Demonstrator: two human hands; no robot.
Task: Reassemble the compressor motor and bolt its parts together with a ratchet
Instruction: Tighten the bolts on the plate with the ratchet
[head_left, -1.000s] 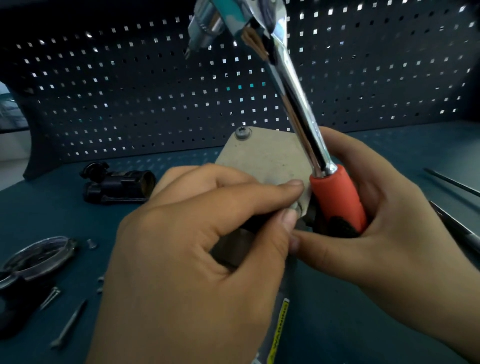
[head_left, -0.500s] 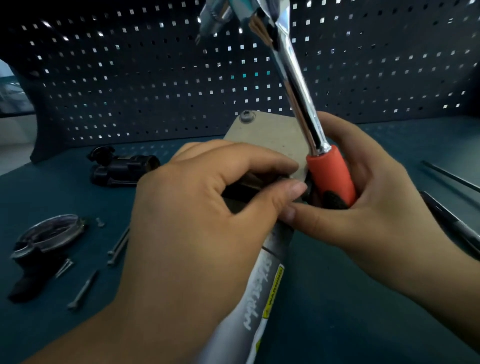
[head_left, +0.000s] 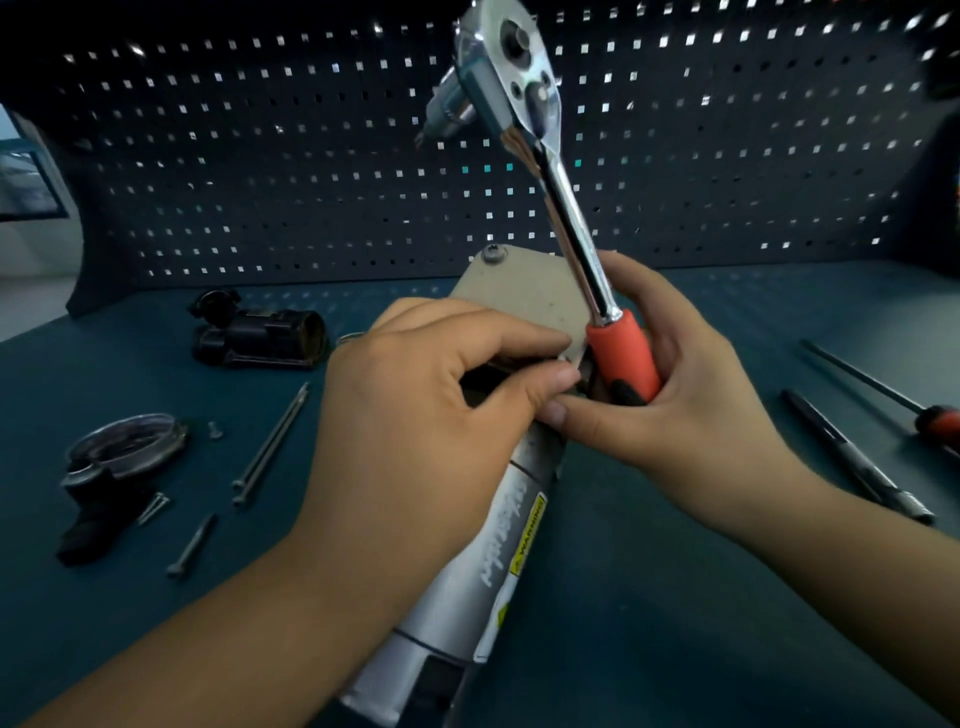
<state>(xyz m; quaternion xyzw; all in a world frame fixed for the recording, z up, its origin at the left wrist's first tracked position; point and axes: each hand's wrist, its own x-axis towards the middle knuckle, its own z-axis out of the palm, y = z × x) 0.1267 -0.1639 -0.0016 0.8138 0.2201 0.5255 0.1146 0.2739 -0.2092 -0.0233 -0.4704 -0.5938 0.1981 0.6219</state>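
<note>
The left hand (head_left: 415, 431) pinches the near edge of the end plate (head_left: 519, 296) of the motor (head_left: 483, 561), whose long axis runs away from the person. Just beside it, the right hand (head_left: 691, 415) has its grip clamped on the ratchet (head_left: 571, 228), head upward.

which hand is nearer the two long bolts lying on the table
Left. The left hand grips the motor just right of the long bolts; the right hand holds the ratchet farther right, beyond the left hand.

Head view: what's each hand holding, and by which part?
Right hand holds the ratchet by its orange grip; left hand grips the compressor motor at its top, under the plate.
</note>
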